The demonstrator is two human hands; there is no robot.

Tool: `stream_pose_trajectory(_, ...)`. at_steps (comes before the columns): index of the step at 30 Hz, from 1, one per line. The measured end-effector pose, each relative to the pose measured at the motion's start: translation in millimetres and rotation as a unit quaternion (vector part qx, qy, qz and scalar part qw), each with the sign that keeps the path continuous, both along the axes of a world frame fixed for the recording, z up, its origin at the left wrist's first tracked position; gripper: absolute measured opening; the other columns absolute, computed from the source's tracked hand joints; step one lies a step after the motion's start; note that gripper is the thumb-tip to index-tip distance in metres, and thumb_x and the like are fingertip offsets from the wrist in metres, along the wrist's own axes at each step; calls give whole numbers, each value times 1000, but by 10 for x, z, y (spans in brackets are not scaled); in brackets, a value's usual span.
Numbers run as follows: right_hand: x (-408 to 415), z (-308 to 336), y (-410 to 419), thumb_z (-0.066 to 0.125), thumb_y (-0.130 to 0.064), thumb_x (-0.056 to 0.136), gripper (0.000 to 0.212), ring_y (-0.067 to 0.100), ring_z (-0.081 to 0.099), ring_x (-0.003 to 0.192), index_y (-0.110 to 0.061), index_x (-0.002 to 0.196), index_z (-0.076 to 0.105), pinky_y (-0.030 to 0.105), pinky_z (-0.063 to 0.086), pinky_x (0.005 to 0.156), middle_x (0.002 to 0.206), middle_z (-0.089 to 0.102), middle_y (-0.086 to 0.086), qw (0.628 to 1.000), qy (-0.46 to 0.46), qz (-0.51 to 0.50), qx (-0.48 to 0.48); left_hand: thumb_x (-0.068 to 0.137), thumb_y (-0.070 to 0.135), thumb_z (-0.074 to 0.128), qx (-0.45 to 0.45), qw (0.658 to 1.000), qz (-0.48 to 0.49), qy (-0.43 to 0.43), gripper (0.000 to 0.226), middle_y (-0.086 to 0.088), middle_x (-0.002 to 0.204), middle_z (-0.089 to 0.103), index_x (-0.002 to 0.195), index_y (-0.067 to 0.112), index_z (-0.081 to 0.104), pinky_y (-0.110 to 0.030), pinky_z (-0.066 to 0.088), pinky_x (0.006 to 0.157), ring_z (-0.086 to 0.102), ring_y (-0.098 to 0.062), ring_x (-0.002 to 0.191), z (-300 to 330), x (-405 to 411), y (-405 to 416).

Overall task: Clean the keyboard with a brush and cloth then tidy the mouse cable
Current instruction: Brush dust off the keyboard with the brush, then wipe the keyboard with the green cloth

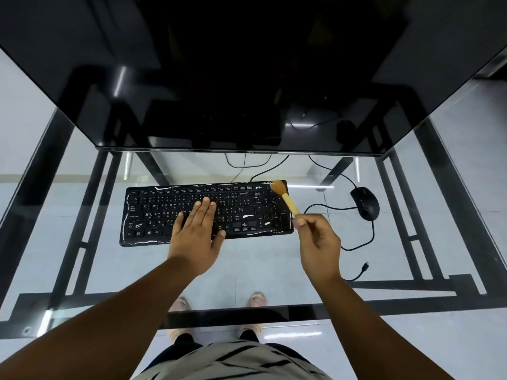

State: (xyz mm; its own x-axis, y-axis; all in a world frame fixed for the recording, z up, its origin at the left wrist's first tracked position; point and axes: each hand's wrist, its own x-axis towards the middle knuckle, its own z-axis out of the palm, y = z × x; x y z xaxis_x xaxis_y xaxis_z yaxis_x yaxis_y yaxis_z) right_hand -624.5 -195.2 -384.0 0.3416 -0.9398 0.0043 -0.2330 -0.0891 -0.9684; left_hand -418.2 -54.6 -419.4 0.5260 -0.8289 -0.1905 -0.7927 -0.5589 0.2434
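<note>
Glass desk (274,270): one keyboard (205,212) under flat left hand (196,237); right hand (318,242) grips one brush (285,197).

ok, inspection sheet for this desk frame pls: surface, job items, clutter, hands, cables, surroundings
Surface: glass desk on a black frame, floor visible through it.
Job's things: black keyboard with white smears; brush, bristles on the keyboard's far right corner; black mouse to its right; no cloth seen.
Clutter: nothing seen.
Grippers: left hand flat on the keys; right hand pinches the brush handle.
Cables: mouse cable loops loose, plug lying free; more cables run under the monitor.
Surroundings: dark monitor behind; pale tiled floor.
</note>
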Motion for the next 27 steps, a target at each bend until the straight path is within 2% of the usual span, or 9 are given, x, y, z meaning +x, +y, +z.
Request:
stream_pose_trajectory(3,81,-65,46,69,-12,89,12,11,62,66,-22,86,63,27,49,56,76,68,-3,999,26,44,-9,90,50,12,-26,999,41,-6,70,5,162,5,154,20,12,-42,3,118,2,-13,148,13,121,109)
stream_pose_trajectory(5,139,-130,85,70,-16,88,17,13,65,72,-23,83,55,32,52,59,74,67,-4,993,76,80,-32,92,44,16,-46,997,69,-5,66,4,161,11,153,19,17,-43,4,118,7,-14,148,42,200,176)
stream_pose_trajectory(8,292,-182,203,70,-15,86,21,4,62,88,-29,98,60,16,49,74,89,66,-9,979,118,156,-62,93,38,18,-63,993,102,-10,63,3,160,15,153,19,19,-41,3,119,9,-14,148,92,348,338)
stream_pose_trajectory(10,402,-213,297,71,-12,84,35,8,58,93,-27,115,65,11,46,84,94,62,-11,962,141,210,-101,94,37,19,-74,990,119,-16,61,2,160,19,152,19,21,-41,4,119,11,-15,148,117,444,444)
stream_pose_trajectory(13,590,-245,485,74,-11,78,33,18,55,83,-27,107,73,30,51,77,87,46,-30,931,166,273,-179,94,37,19,-79,986,145,-19,61,0,159,22,151,18,23,-41,7,119,15,-17,147,127,578,619)
stream_pose_trajectory(15,684,-286,604,75,-11,77,30,18,52,81,-28,102,74,34,48,74,82,48,-38,910,175,310,-215,94,38,19,-74,984,159,-14,61,-1,159,21,152,17,21,-42,8,119,14,-17,147,115,635,707)
stream_pose_trajectory(18,799,-378,737,70,-17,81,25,13,50,84,-32,101,71,37,44,78,92,68,-26,885,198,352,-232,94,42,18,-68,983,171,-2,64,-2,160,18,152,16,19,-42,10,118,14,-19,147,96,688,804)
stream_pose_trajectory(23,911,-475,856,68,-21,81,20,12,56,85,-32,97,72,38,43,74,93,71,-20,872,231,350,-251,98,43,22,-68,981,179,34,62,-4,161,14,153,15,15,-45,19,118,13,-21,148,77,729,885)
stream_pose_trajectory(27,917,-541,910,72,-23,77,16,11,59,79,-32,90,74,30,39,70,86,72,-20,868,249,338,-264,100,39,30,-73,977,192,62,60,-4,161,11,153,15,15,-44,20,117,13,-22,148,79,755,901)
